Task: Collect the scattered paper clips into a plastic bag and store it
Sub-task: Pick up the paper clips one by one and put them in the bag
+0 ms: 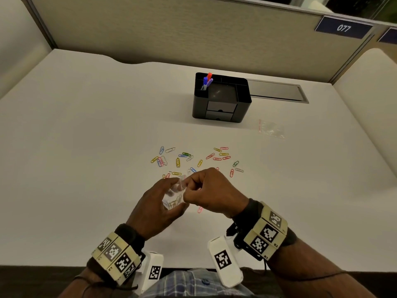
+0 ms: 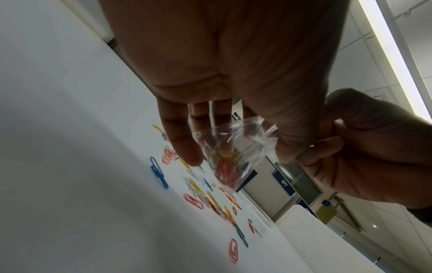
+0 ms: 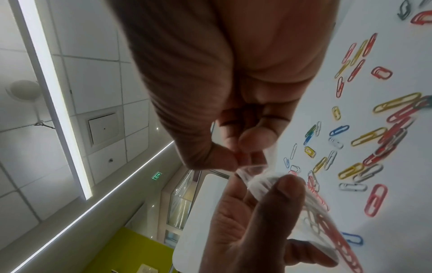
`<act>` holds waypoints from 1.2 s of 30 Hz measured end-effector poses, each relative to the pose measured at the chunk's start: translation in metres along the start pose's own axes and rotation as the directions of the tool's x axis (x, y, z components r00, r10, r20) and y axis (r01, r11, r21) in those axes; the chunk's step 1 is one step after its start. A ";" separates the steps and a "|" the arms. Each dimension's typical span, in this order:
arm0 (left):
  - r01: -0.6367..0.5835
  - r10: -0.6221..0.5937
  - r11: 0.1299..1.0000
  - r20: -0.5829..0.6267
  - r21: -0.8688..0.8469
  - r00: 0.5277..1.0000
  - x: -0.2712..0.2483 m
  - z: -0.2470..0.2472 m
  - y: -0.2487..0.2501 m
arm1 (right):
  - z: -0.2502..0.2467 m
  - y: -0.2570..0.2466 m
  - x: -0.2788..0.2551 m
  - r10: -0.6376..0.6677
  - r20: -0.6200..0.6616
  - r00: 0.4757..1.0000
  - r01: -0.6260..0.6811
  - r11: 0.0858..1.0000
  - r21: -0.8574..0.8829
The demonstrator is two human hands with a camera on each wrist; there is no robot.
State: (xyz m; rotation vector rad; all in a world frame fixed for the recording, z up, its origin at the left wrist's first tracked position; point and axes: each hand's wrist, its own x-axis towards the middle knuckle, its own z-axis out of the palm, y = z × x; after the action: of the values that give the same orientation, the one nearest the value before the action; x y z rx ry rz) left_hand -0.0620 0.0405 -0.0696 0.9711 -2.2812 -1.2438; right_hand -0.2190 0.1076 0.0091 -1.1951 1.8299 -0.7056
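Observation:
My left hand (image 1: pixel 166 193) holds a small clear plastic bag (image 1: pixel 174 197) just above the white desk (image 1: pixel 86 147), thumb on one side and fingers on the other. Red and yellow clips lie inside the bag (image 2: pixel 228 166). My right hand (image 1: pixel 189 186) pinches the bag's mouth (image 3: pixel 253 169) between thumb and forefinger; a speck of red shows in that pinch. Several coloured paper clips (image 1: pixel 193 160) lie scattered on the desk just beyond both hands. One pink clip (image 1: pixel 200 209) lies under my right hand.
A black desk organiser (image 1: pixel 222 97) with pens stands farther back, right of centre. A second, empty clear bag (image 1: pixel 271 129) with a red strip lies to its right. Partition walls (image 1: pixel 171 29) close off the desk's far side.

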 end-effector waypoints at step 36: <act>0.105 -0.109 0.981 -0.016 -0.160 0.994 -0.005 -0.018 -0.003 | -0.094 0.095 0.080 0.166 -0.246 0.955 -0.282 0.769 -0.574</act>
State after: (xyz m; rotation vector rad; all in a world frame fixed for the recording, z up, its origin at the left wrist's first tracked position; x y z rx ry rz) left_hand -0.0465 0.0324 -0.0622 1.0555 -2.0983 -1.4262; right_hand -0.3603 0.0726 -0.0454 -1.2921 2.4128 -0.0702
